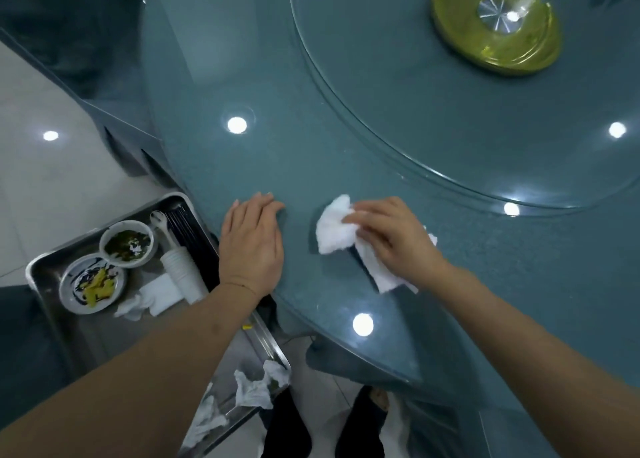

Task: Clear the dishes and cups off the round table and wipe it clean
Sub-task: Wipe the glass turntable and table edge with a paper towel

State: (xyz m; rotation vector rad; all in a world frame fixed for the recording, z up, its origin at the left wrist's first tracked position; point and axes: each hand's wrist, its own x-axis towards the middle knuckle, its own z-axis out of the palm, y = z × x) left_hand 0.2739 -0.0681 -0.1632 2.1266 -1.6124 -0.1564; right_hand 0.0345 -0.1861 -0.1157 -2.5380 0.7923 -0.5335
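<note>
Pressing a white cloth (341, 230) onto the round table (346, 138), the right hand (391, 235) is holding it under loosely curled fingers. Left hand (252, 246), at its 9 o'clock, is lying flat, fingers straight together. Tray (45, 267) of dishes (126, 244) is sitting at 8 o'clock.

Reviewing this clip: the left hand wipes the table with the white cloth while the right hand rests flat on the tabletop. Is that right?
Not quite: the hands are swapped. In the head view the right hand presses the white cloth on the table, while the left hand rests flat on the tabletop near its edge.
</note>
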